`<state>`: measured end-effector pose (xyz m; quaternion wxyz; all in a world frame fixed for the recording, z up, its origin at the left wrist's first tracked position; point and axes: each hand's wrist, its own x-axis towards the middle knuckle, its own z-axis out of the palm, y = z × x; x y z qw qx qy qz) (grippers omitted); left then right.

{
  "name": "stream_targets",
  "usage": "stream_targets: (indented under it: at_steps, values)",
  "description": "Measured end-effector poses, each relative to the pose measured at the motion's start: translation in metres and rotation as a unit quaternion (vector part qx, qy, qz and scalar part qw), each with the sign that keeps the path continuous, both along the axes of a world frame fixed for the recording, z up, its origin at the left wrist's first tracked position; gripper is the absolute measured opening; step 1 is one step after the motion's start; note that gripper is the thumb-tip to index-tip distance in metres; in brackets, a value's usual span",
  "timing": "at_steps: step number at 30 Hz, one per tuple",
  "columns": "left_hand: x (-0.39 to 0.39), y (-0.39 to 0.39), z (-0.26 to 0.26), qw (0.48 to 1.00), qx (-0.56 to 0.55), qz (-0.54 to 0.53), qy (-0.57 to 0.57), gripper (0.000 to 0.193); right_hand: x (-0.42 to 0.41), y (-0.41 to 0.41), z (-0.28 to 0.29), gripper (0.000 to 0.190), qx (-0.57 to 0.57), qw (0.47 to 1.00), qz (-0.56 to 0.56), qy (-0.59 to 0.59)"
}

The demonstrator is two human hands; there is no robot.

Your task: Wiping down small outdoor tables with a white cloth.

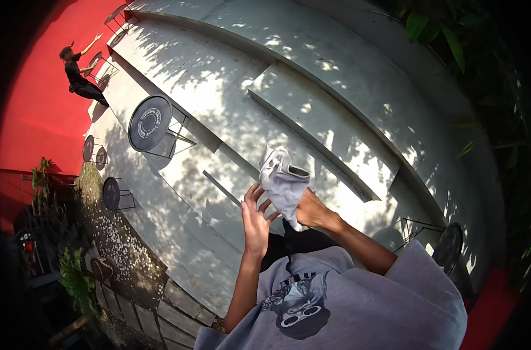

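A crumpled pale grey cloth (285,177) hangs over my right hand (310,211), which grips its lower part; the fingertips are hidden by the fabric. Just left of the cloth, my left hand (257,218) is raised with its fingers apart, and its fingertips come close to the cloth's edge. Whether they touch it, I cannot tell. Both hands are in front of my body, above the sunlit concrete.
Concrete steps (291,118) with raised edges run diagonally ahead. A round dark metal table (150,123) stands at the left, with smaller ones (111,193) beyond. A person in black (76,75) is by the red wall (34,109). Another round table (448,247) stands at the right.
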<state>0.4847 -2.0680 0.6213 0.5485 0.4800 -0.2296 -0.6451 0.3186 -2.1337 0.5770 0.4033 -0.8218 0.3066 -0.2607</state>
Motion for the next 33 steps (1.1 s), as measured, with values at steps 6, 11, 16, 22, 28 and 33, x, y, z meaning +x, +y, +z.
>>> stream_targets:
  at_steps: [6,11,16,22,28,33]
  values:
    - [0.073,-0.082,0.005,0.953,-0.008,0.114,0.28,0.069,0.094,-0.105,0.085,0.082,-0.085,0.988,-0.037,0.125]
    - [0.155,-0.154,0.003,0.912,-0.073,0.038,0.403,0.068,0.176,-0.165,0.076,0.095,-0.054,0.986,-0.1,0.122]
    - [0.245,-0.22,0.001,0.961,0.026,0.037,0.273,0.072,0.266,-0.21,0.066,0.082,-0.039,0.977,-0.173,0.122]
    - [0.343,-0.257,0.003,0.956,-0.021,0.032,0.289,0.066,0.353,-0.278,0.058,0.04,-0.005,0.996,-0.069,0.048]
    - [0.396,-0.269,0.006,0.928,0.024,0.133,0.346,0.06,0.404,-0.306,0.066,0.019,-0.022,0.999,-0.022,0.015]
    - [0.439,-0.266,-0.011,0.904,0.018,0.172,0.392,0.059,0.448,-0.313,0.062,0.018,-0.05,0.999,-0.016,-0.012]
